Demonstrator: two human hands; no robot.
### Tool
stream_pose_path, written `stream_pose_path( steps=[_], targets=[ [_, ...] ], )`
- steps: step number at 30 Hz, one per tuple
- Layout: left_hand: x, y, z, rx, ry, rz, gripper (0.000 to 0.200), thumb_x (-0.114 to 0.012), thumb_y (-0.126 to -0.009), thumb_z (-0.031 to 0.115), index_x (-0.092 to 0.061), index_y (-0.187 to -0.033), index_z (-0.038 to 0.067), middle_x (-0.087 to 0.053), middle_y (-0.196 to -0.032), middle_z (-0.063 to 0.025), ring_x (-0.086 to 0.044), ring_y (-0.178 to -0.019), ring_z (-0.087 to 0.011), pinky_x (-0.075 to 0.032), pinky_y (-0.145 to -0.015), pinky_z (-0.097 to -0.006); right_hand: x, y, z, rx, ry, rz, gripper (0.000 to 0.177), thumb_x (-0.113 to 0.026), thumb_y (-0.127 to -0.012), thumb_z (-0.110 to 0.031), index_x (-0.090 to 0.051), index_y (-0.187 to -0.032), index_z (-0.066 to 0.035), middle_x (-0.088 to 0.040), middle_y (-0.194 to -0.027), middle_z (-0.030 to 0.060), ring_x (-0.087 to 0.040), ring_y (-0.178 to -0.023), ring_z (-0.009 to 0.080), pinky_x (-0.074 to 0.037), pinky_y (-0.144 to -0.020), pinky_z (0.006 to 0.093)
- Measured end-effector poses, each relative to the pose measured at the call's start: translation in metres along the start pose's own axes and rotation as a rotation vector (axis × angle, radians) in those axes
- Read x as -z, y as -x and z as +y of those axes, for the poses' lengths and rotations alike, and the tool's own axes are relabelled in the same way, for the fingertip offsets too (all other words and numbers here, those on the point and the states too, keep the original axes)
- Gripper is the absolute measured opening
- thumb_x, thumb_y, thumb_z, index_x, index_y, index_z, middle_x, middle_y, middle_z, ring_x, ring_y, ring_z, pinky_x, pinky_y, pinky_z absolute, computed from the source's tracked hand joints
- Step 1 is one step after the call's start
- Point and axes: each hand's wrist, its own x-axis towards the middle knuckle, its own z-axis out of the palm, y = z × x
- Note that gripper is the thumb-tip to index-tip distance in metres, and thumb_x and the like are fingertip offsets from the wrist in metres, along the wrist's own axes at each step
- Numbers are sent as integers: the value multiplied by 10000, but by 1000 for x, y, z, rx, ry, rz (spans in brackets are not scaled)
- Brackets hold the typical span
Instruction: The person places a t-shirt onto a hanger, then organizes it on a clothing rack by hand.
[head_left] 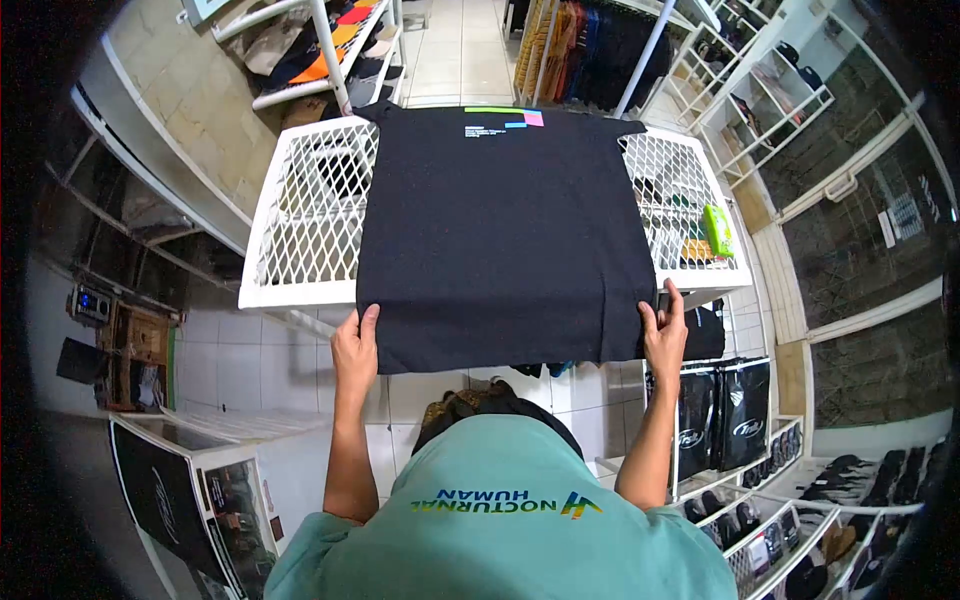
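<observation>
A black T-shirt [500, 220] lies spread over a white mesh-top table [305, 215], its lower part hanging past the near edge toward me. Small green, pink and blue blocks with white lettering are printed near its far end. My left hand [355, 348] grips the shirt's left edge near the hem, thumb on top and the other fingers mostly hidden. On the opposite edge, my right hand [664, 335] pinches the fabric, its fingers on the outer side. Slight creases run across the cloth near the right hand.
A green packet [718, 232] sits on the table's right end. Shelves with folded goods [350, 45] stand at the far left, hanging clothes [600, 50] at the back. Black printed bags [745, 415] hang at right, above racks of small items. A white cabinet [225, 470] stands lower left.
</observation>
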Motion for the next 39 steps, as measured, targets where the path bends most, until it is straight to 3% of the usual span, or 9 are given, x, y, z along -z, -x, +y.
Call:
stream_pose_path(
  steps=[4, 6, 7, 10, 15, 19, 26, 31, 39],
  targets=[
    [3, 13, 6, 251, -409, -86, 390, -628, -1039, 337, -632, -940, -39, -574, -720, -177, -511, -691, -355, -486, -734, -410, 14, 8, -20, -84, 187, -100, 719, -807, -896, -226, -470, -1517, -98, -699, -848, 173, -698, -762, 318, -535, -697, 410],
    [-9, 20, 19, -155, -495, 329, 301, -676, -1006, 295, -648, -1036, -3, -630, -975, -150, -610, -967, -362, -470, -886, -436, 13, 3, -15, 282, 276, 124, 676, -821, -868, -231, -534, -1443, -17, -690, -1031, 219, -681, -910, 372, -536, -804, 454],
    [-10, 24, 24, -101, -490, 286, 265, -717, -966, 246, -669, -1140, 52, -617, -1190, -163, -578, -1139, -358, -439, -984, -477, 13, -2, -25, 244, 231, 107, 605, -813, -872, -217, -577, -1386, -3, -681, -1058, 221, -669, -938, 378, -530, -834, 460],
    [-34, 27, 52, -332, -611, 287, 316, -728, -947, 222, -685, -1209, 50, -623, -1254, -160, -583, -1153, -373, -456, -1001, -485, -2, -11, -56, 470, 133, 120, 363, -772, -896, -169, -697, -1226, -37, -676, -1049, 175, -641, -973, 356, -509, -861, 454],
    [-84, 45, 68, -296, -689, 149, 563, -731, -936, 203, -568, -1465, 103, -490, -1528, -190, -417, -1438, -404, -354, -1154, -526, -32, -12, -70, 743, 82, -98, 323, -783, -859, -145, -727, -1168, -72, -666, -1111, 90, -612, -1038, 289, -461, -879, 431],
    [-96, 75, 71, -130, -570, 213, 565, -719, -951, 201, -544, -1473, 74, -499, -1503, -216, -467, -1373, -427, -375, -1138, -509, -42, -2, -74, 872, -184, -297, 270, -783, -841, -113, -740, -1105, -73, -669, -999, 67, -618, -932, 273, -480, -804, 391],
    [-81, 171, 58, 292, -495, 284, 430, -719, -955, 206, -636, -1335, 21, -715, -1135, -175, -666, -1102, -338, -512, -948, -437, -94, 31, -83, 969, -383, -830, 165, -745, -860, -93, -741, -1018, -44, -663, -824, 102, -649, -746, 298, -488, -679, 389],
    [-54, 246, 43, 373, -419, 536, 317, -736, -955, 173, -680, -1220, 8, -760, -1012, -156, -749, -914, -248, -572, -823, -368, -124, 67, -128, 1109, -420, -1090, 161, -707, -904, -128, -726, -1051, -65, -681, -905, 128, -677, -853, 335, -520, -773, 439],
    [-11, 354, 41, 618, -400, 961, 282, -749, -931, 216, -710, -1128, 18, -752, -986, -187, -744, -885, -320, -577, -770, -393, -161, 205, -187, 1393, -537, -1508, 173, -719, -910, -110, -740, -1063, -31, -718, -905, 154, -718, -728, 293, -565, -660, 405]
  ],
)
